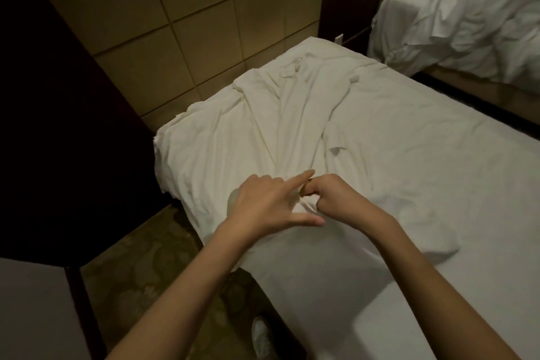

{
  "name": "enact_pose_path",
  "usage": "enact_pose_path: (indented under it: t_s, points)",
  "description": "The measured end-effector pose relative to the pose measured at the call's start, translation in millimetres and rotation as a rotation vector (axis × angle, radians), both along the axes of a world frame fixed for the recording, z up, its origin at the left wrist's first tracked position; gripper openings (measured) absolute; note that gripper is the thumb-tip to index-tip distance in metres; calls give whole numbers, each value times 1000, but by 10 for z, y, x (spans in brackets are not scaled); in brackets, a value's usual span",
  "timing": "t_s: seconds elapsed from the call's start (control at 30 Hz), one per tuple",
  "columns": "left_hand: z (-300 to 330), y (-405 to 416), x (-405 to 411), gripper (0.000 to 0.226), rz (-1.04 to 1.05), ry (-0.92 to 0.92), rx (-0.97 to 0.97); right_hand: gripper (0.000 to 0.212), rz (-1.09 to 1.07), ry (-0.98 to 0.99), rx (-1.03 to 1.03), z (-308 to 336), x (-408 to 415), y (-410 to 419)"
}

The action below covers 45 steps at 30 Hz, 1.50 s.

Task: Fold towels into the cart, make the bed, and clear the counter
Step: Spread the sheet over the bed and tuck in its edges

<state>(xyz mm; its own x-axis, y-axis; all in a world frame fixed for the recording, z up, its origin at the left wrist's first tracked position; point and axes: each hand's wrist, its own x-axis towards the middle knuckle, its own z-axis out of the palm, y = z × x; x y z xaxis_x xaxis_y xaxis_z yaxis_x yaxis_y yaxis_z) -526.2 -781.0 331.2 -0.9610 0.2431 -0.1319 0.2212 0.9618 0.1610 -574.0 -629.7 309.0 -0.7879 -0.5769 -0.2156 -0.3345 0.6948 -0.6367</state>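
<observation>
Your right hand point(327, 194) pinched a fold of the white sheet point(263, 126) on the bed point(423, 184); your left hand point(263, 202) lay open just beside it.

The bed point(423, 184) runs from 6 o'clock up toward 12, covered by a white sheet point(263, 131) rumpled at its 11 o'clock corner. At 2 o'clock, a second bed point(388, 38) carries a crumpled white duvet point(473, 9).
</observation>
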Motion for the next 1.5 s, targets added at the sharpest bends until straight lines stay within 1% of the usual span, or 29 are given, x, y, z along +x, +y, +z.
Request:
enact_pose_path:
  t_s: [0.03, 0.07, 0.13, 0.17, 0.23, 0.27, 0.33, 0.37, 0.43, 0.5, 0.6, 0.77, 0.87, 0.93, 1.0, 1.07, 1.17, 1.23, 1.33, 1.37, 1.4, 1.43, 1.47, 1.5]
  points:
    - [-22, 41, -35, 84, -25, -21, 4, 40, -5, -8, 9, -14, 11, 50]
    - [-41, 46, -75, 81, -32, -48, 33, 34, -5, -6, 7, -25, 23, 102]
    - [-41, 68, -139, 65, -26, -113, 130, 18, 0, 1, -13, -38, 57, 217]
    - [-28, 108, -163, 56, -47, -138, 153, 19, -3, -14, -27, -41, 74, 272]
    - [-2, 205, -205, 47, -111, -189, 135, 29, -27, -57, -52, -34, 108, 376]
    - [12, 243, -228, 45, -136, -223, 111, 30, -34, -76, -62, -29, 118, 428]
    - [45, 282, -291, 39, -154, -261, 43, 18, -57, -112, -81, -23, 120, 530]
    - [70, 294, -317, 35, -151, -255, 9, 12, -82, -130, -90, -19, 115, 579]
    - [127, 322, -361, 25, -161, -213, -15, 18, -128, -161, -133, -40, 106, 664]
    - [195, 350, -382, 18, -183, -182, 18, 19, -139, -182, -177, -51, 102, 713]
    - [303, 340, -391, 15, -176, -172, 78, 16, -145, -202, -200, -77, 77, 764]
    - [523, 174, -341, 11, -94, -118, 220, 19, -61, -157, -108, -199, -64, 840]
    - [712, 118, -281, 5, -7, -77, 301, 10, -53, -143, -85, -287, -123, 893]
    - [781, 60, -251, 12, 66, -54, 338, 12, -59, -145, -76, -346, -149, 946]
    - [795, -22, -221, 23, 117, -70, 350, 23, -109, -185, -110, -406, -158, 1045]
    - [786, -78, -178, 24, 144, -152, 383, 28, -170, -236, -198, -453, -144, 1189]
    - [721, -56, -131, 30, 216, -284, 419, 25, -187, -251, -303, -406, -103, 1375]
    - [619, 17, -140, 42, 296, -262, 396, 24, -178, -222, -325, -352, -93, 1426]
    - [375, 65, -175, 78, 512, -160, 401, 35, -153, -179, -334, -295, -83, 1438]
    - [285, 56, -192, 81, 562, -123, 398, 37, -152, -169, -343, -285, -77, 1433]
    - [211, 52, -201, 72, 593, -78, 378, 39, -150, -157, -357, -266, -62, 1419]
    - [169, 65, -216, 55, 601, -21, 352, 40, -149, -145, -369, -244, -52, 1390]
    - [154, 104, -217, 36, 572, 36, 329, 41, -144, -125, -379, -217, -36, 1353]
    - [131, 141, -225, 21, 503, 78, 329, 41, -133, -99, -381, -202, -33, 1308]
